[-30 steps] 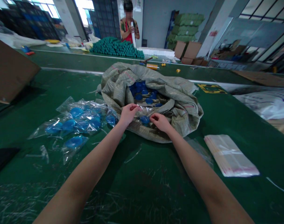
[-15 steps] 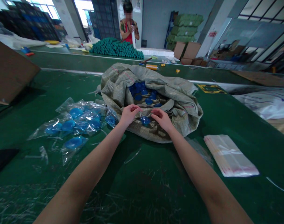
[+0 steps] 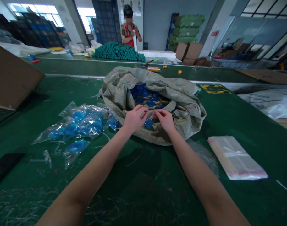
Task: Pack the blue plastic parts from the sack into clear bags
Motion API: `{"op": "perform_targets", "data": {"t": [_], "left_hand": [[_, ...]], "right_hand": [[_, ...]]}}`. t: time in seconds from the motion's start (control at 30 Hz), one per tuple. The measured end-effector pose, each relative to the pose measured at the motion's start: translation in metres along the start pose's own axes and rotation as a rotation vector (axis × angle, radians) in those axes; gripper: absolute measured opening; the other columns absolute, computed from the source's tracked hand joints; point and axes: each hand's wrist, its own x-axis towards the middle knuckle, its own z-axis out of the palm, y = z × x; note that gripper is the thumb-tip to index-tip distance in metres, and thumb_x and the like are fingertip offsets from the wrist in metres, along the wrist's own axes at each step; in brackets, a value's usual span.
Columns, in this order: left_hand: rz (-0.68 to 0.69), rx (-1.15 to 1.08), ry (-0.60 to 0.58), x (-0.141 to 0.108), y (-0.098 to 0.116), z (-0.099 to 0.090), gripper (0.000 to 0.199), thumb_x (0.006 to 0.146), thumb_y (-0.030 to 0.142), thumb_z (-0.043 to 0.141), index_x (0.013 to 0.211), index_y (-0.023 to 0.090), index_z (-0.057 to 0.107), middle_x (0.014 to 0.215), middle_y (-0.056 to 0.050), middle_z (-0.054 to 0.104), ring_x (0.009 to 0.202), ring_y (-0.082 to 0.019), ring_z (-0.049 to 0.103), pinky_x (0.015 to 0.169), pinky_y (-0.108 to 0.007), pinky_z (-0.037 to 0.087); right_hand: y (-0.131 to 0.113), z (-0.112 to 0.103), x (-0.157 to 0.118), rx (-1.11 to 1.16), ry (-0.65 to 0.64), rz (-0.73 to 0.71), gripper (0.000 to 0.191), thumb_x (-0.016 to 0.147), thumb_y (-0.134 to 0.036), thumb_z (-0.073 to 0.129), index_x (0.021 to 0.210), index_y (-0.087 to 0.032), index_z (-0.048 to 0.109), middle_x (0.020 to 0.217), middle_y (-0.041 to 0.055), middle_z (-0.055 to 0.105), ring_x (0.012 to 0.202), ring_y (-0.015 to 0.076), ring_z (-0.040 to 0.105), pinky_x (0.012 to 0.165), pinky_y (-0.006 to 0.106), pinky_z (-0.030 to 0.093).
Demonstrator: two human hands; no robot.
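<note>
A small clear plastic bag with a round blue piece in it hangs between my two hands, above the near rim of a woven sack. My left hand pinches the bag's upper edge on one side. On the other side the fingertips of my right hand are closed on the same edge. Inside the sack's rolled-down mouth lie several loose blue pieces. To the left is a pile of bagged blue pieces, with one more bagged piece just in front of it.
A stack of flat clear bags lies right of the sack on the green table. A cardboard sheet leans at left, above a black object. Beyond, a person stands behind a heap of green rolls.
My left hand has moved right, closer to my right hand, and turned its back more toward me. My right fingers have drawn together at the bag's edge. The view has shifted slightly.
</note>
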Motion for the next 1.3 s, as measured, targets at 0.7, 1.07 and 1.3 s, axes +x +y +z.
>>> {"op": "perform_targets", "data": {"t": [0.7,1.07,1.3], "left_hand": [[0.159,0.297,-0.390,0.032,0.019,0.001,0.032,0.098,0.032,0.042,0.102,0.021,0.071,0.111,-0.009,0.068,0.081,-0.019,0.066,0.065,-0.029,0.043],[0.175,0.227,-0.392,0.031,0.011,0.000,0.031,0.097,0.035,0.045,0.100,0.023,0.073,0.106,-0.006,0.071,0.090,-0.019,0.066,0.072,-0.028,0.047],[0.154,0.251,-0.369,0.029,0.012,0.004,0.026,0.095,0.031,0.047,0.100,0.021,0.070,0.105,-0.007,0.068,0.081,-0.018,0.065,0.066,-0.026,0.045]], "right_hand": [[-0.016,-0.006,-0.003,-0.354,-0.131,-0.258,0.019,0.087,-0.027,0.052,0.089,-0.018,0.069,0.086,0.0076,0.070,0.080,0.0206,0.063,0.078,0.033,0.049],[-0.021,-0.013,-0.003,-0.462,-0.199,-0.359,0.021,0.090,-0.026,0.052,0.094,-0.020,0.072,0.092,0.0082,0.071,0.084,0.0218,0.063,0.083,0.035,0.048],[-0.020,-0.011,-0.003,-0.448,-0.203,-0.360,0.021,0.089,-0.024,0.052,0.095,-0.021,0.072,0.094,0.0075,0.071,0.087,0.0222,0.063,0.084,0.036,0.048]]}}
